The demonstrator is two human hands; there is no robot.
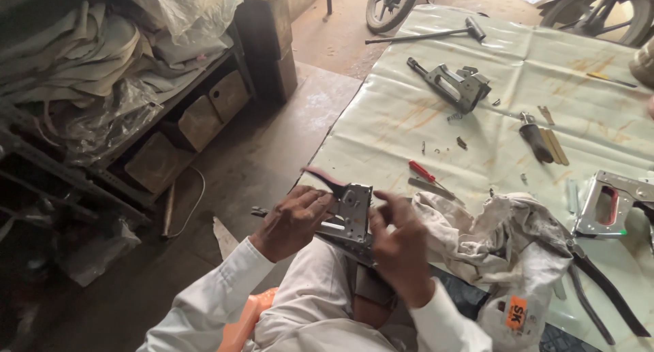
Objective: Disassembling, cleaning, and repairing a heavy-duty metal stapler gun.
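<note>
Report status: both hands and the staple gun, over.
Left hand grips staple gun body. Right hand pinches its near edge. Crumpled rag lies just right; red screwdriver beyond.

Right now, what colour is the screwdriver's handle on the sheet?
Red: the screwdriver shows best in the head view.

Both hands (347, 233) on a metal staple gun (352, 212) beside a crumpled cloth (504, 239).

You've got 3 staple guns: one in your hands (351, 212), one dismantled mid-sheet (456, 85), one at right edge (610, 203). 1 red-handled screwdriver (424, 173), 1 hammer (436, 32), 1 rag (518, 246).
</note>
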